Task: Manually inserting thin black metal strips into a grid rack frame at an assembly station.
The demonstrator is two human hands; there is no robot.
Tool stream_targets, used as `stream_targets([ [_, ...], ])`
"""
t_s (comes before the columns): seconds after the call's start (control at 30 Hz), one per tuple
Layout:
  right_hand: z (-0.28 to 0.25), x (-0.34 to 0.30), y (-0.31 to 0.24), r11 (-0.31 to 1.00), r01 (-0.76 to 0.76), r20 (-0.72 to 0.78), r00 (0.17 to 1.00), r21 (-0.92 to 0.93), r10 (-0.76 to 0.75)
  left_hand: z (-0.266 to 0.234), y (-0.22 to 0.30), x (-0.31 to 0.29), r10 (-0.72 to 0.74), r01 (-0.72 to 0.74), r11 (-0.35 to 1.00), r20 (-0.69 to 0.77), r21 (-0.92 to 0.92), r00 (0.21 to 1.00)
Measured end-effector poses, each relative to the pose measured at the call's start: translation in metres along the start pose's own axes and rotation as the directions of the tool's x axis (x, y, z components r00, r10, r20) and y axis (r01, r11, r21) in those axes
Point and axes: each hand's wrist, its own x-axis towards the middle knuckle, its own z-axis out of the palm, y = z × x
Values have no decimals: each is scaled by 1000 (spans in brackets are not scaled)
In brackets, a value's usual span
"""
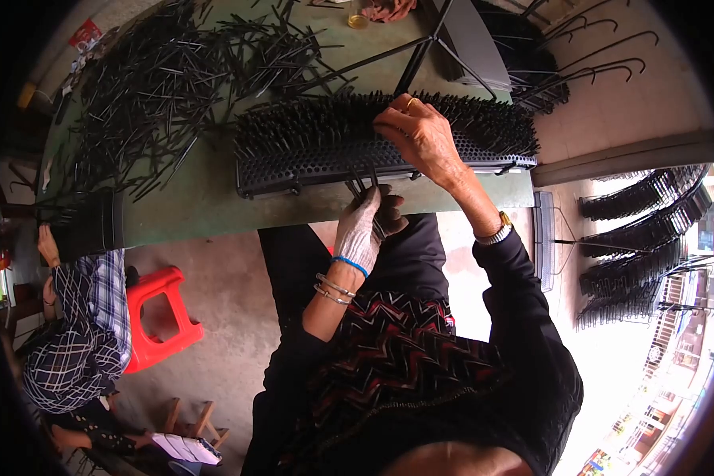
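Observation:
A long black perforated rack [325, 165] lies along the near side of the green table, with many thin black rods [309, 119] standing upright in its holes. My left hand [365, 226], in a pale glove with dark fingertips, is closed around a small bunch of black rods [362, 184] just in front of the rack. My right hand [420, 135], bare, reaches over the middle of the rack. Its thumb and fingers are pinched together among the rod tops; what is between them is hidden.
Loose black rods [159, 75] are heaped on the green table [182, 214] at far left. A metal stand [432, 38] rises behind the rack. A person [79, 317] works at left beside a red stool [163, 317]. Hooked black rods [611, 67] stick out at right.

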Motion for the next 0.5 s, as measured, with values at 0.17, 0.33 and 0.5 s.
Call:
stream_targets([
  [0.17, 0, -7, 0, 991, -130, -42, 991, -14, 129, 3, 1, -2, -14, 15, 1000, -10, 8, 1000],
  [0.33, 7, -13, 3, 983, -150, -117, 984, -106, 137, 3, 1, -4, -12, 12, 1000, 2, 25, 1000],
  [0.5, 7, -20, 2, 972, -145, -93, 987, -184, 130, 4, 0, -5, -10, 10, 999, 1, 39, 1000],
])
